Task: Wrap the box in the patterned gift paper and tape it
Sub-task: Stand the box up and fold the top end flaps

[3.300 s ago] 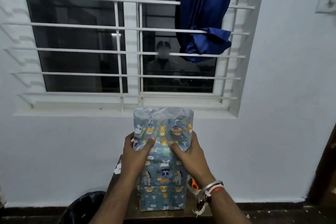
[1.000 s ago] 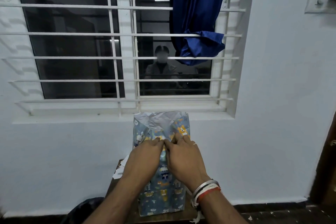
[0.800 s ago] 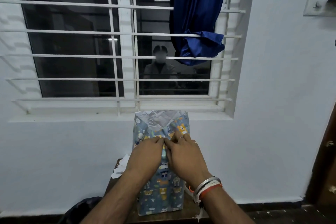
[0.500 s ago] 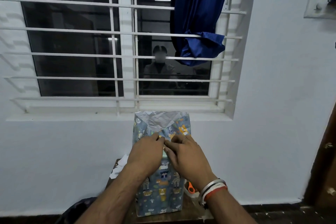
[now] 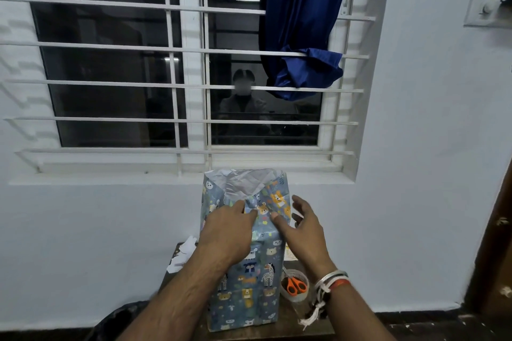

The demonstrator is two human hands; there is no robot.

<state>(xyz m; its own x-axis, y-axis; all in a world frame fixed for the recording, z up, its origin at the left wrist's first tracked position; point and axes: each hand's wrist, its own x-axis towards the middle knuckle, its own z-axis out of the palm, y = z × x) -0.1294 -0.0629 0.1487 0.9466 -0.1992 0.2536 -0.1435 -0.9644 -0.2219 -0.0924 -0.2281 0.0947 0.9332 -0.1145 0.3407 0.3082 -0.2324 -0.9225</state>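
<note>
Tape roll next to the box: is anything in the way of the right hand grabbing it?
Yes. The orange-handled scissors lie on top of the tape roll, right of the wrapped box. The open right hand above would probably have to lift them off first. Nothing else visible sits between.

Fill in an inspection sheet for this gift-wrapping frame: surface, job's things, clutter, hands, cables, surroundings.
Surface: small dark table against the wall.
Job's things: box stands upright in patterned gift paper; top end not closed, silvery inside showing. Tape roll to its right.
Clutter: orange-handled scissors on the tape roll; white paper scraps at the table's left edge.
Hands: left hand presses the fold on the box's front; right hand has spread fingers, thumb on the paper.
Cables: nothing seen.
Surroundings: barred window, blue curtain draped over a bar, switch plate on the wall, dark bag low left.
</note>
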